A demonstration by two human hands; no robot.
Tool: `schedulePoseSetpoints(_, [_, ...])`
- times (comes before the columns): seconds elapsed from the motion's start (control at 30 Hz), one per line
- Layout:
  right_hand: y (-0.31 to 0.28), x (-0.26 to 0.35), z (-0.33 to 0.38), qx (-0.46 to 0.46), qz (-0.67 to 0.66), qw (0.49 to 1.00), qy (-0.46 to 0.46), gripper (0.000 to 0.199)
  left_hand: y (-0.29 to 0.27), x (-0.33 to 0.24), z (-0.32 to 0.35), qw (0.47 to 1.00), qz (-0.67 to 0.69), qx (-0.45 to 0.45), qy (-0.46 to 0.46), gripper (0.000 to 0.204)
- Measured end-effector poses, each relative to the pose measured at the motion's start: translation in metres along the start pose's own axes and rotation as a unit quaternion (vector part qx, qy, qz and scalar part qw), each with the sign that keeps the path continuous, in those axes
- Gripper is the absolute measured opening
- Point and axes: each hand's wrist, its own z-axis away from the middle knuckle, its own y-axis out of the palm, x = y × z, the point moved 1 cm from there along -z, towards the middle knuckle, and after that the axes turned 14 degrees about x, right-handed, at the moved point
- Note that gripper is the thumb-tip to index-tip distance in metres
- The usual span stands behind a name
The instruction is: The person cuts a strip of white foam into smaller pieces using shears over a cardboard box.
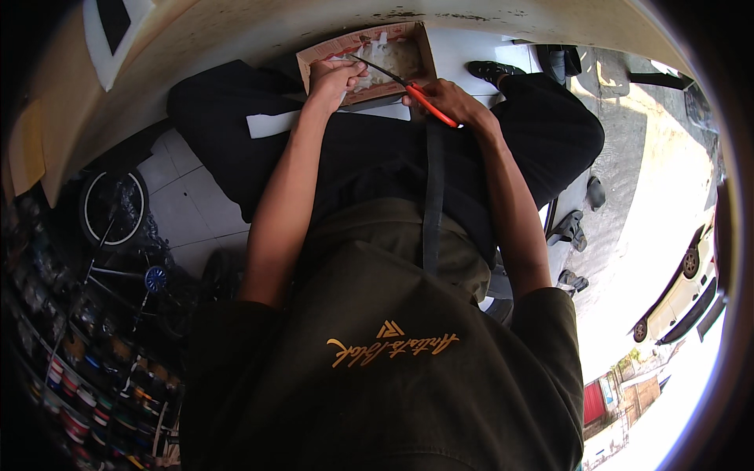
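Up front, right hand [452, 100] grips orange-handled scissors [408, 88] over cardboard box [365, 59].

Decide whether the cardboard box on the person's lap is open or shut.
Open: the cardboard box shows its pale contents from above, and the scissors reach over it.

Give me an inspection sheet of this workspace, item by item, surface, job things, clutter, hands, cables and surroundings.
Surface: cardboard box rests on the person's lap, over black trousers.
Job's things: orange-handled scissors, blades over pale material in the box.
Clutter: white strip on the left thigh; sandals on the ground.
Hands: left hand on the box contents; right hand grips the scissors.
Cables: nothing seen; a dark strap hangs down the apron.
Surroundings: tiled floor, bicycle wheel left, white car right.
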Motion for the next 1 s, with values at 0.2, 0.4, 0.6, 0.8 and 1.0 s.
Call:
schedulePoseSetpoints(0.2, [-0.001, -0.004, -0.003, -0.002, -0.052, 0.999, -0.009, 0.061, -0.004, 0.002, -0.001, 0.999, -0.017, 0.039, -0.026, 0.019])
schedulePoseSetpoints(0.4, [-0.002, 0.001, -0.012, -0.037, -0.161, 0.986, -0.016, 0.051, 0.014, 0.005, 0.007, 0.982, -0.08, 0.16, -0.054, 0.021])
schedulePoseSetpoints(0.6, [0.008, 0.002, -0.014, -0.001, -0.312, 0.943, -0.114, 0.033, 0.03, 0.0, 0.012, 0.971, -0.121, 0.198, -0.063, 0.026])
schedulePoseSetpoints(0.8, [0.009, -0.007, -0.019, 0.001, -0.365, 0.926, -0.095, 0.036, 0.031, 0.001, 0.008, 0.964, -0.147, 0.216, -0.053, 0.025])
schedulePoseSetpoints(1.0, [0.008, -0.002, -0.018, -0.036, -0.312, 0.944, -0.099, 0.028, 0.033, -0.001, 0.009, 0.962, -0.162, 0.216, -0.04, 0.022])
